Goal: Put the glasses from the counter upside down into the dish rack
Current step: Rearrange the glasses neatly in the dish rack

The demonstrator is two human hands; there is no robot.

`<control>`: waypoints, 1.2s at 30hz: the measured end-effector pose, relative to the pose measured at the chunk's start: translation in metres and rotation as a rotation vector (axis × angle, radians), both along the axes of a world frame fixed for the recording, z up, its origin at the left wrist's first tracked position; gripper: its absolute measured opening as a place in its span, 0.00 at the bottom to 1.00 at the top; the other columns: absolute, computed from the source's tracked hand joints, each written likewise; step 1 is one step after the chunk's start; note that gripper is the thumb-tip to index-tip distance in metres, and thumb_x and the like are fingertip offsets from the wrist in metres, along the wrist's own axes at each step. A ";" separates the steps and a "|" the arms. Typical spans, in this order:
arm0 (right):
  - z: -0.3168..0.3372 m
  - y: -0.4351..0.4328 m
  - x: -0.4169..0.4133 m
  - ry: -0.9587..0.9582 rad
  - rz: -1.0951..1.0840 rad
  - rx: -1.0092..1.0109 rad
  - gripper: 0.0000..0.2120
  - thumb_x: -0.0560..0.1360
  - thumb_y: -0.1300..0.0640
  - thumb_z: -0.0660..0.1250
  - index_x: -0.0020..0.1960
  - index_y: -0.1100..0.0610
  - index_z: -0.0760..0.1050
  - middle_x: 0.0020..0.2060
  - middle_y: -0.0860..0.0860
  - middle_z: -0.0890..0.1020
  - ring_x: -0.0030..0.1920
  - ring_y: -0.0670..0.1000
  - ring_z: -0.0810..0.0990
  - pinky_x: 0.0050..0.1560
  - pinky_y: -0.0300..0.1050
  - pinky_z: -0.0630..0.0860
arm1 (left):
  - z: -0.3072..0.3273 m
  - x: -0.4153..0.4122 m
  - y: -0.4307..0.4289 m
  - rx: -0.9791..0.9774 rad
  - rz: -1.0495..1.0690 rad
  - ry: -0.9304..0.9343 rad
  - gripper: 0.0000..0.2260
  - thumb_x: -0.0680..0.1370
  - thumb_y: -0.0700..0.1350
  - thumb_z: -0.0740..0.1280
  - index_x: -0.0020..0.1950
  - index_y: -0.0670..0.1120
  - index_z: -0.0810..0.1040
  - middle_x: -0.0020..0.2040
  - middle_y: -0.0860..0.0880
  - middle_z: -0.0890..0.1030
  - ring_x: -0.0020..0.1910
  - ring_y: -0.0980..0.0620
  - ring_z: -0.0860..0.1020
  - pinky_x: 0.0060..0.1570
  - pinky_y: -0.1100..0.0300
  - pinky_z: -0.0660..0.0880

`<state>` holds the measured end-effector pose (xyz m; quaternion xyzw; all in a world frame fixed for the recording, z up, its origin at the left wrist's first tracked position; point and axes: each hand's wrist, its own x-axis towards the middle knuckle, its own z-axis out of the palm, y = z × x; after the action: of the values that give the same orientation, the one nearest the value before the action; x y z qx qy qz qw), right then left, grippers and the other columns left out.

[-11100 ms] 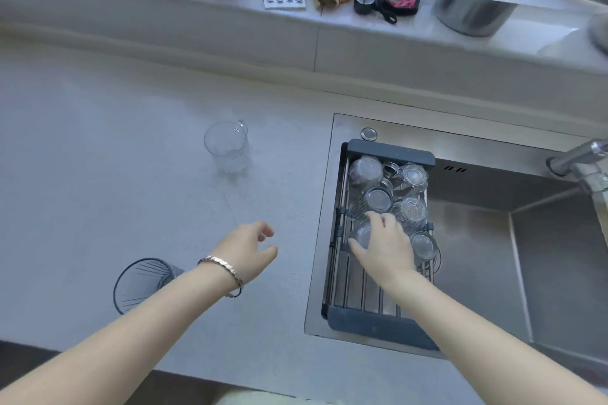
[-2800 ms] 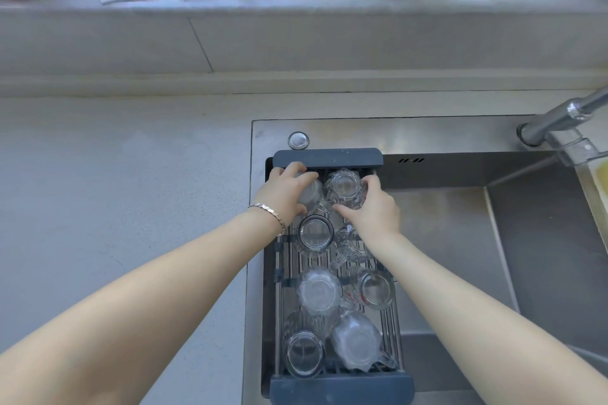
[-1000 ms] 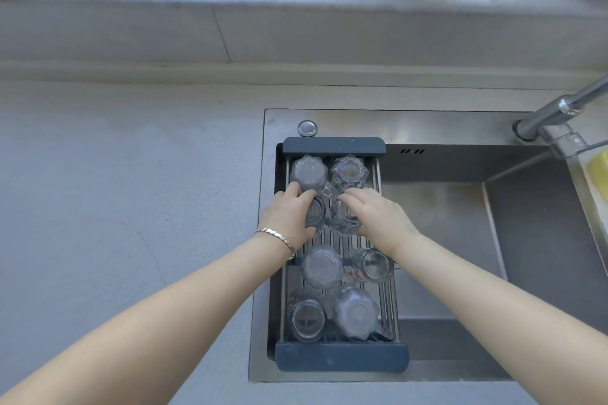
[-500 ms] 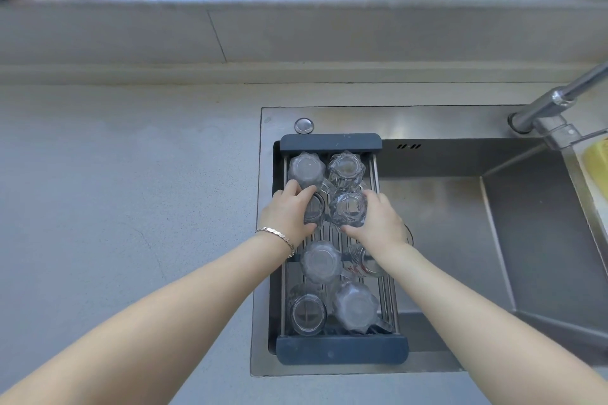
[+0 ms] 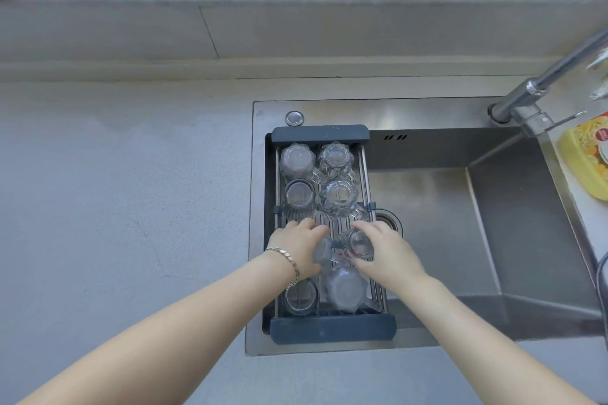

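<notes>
Both hands working in the dark-framed metal dish rack point(image 5: 332, 327) sitting across the left end of the steel sink point(image 5: 493, 207).

Left hand point(image 5: 301, 248) curling around a clear upturned glass point(image 5: 323, 250) mid-rack; right hand point(image 5: 386, 253) gripping the neighbouring clear glass point(image 5: 359, 243). Four upturned clear glasses point(image 5: 339, 194) standing at the far end, two more nearest the person. Grey surface point(image 5: 125, 194) lying left of the sink.

both bare forearms reach forward side by side, left hand point(image 5: 300, 248) and right hand point(image 5: 383, 251) palm-down, fingers curled, each grip closed around a glass.
</notes>
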<state>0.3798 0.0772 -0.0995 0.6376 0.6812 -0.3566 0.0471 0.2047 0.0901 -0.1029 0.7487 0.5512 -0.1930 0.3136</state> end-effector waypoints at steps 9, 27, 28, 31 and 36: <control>-0.013 -0.002 -0.003 0.064 -0.168 0.064 0.29 0.69 0.55 0.72 0.68 0.48 0.68 0.59 0.50 0.75 0.61 0.53 0.73 0.57 0.46 0.72 | 0.006 -0.004 0.004 0.094 0.006 0.127 0.20 0.75 0.40 0.68 0.66 0.44 0.69 0.64 0.43 0.68 0.58 0.40 0.74 0.54 0.50 0.76; -0.022 -0.007 -0.027 0.143 -0.350 0.189 0.30 0.68 0.53 0.75 0.66 0.55 0.68 0.61 0.53 0.73 0.62 0.54 0.73 0.59 0.48 0.71 | 0.002 -0.015 -0.003 0.131 0.060 0.007 0.25 0.75 0.44 0.68 0.71 0.48 0.64 0.68 0.44 0.64 0.60 0.41 0.72 0.57 0.52 0.74; -0.021 -0.007 -0.026 0.157 -0.348 0.165 0.31 0.68 0.53 0.75 0.67 0.55 0.67 0.62 0.53 0.73 0.62 0.54 0.72 0.60 0.47 0.70 | 0.002 -0.015 -0.004 0.133 0.060 0.003 0.25 0.76 0.44 0.68 0.71 0.48 0.64 0.68 0.44 0.64 0.60 0.41 0.72 0.58 0.52 0.74; -0.016 -0.004 -0.019 0.191 -0.313 0.085 0.32 0.69 0.55 0.74 0.69 0.55 0.64 0.66 0.53 0.70 0.66 0.53 0.71 0.64 0.47 0.68 | -0.002 -0.015 -0.005 0.137 0.017 -0.007 0.25 0.76 0.43 0.68 0.71 0.47 0.64 0.68 0.44 0.64 0.61 0.41 0.71 0.58 0.51 0.75; -0.014 -0.001 -0.014 0.173 -0.280 0.026 0.32 0.69 0.56 0.74 0.69 0.51 0.65 0.65 0.53 0.71 0.60 0.56 0.76 0.63 0.52 0.73 | -0.008 -0.018 -0.004 0.160 -0.067 -0.037 0.25 0.76 0.39 0.67 0.71 0.45 0.64 0.70 0.43 0.64 0.64 0.41 0.69 0.59 0.48 0.76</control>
<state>0.3656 0.0761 -0.1131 0.6938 0.5917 -0.4045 -0.0703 0.1870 0.0859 -0.1108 0.7928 0.5337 -0.1448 0.2564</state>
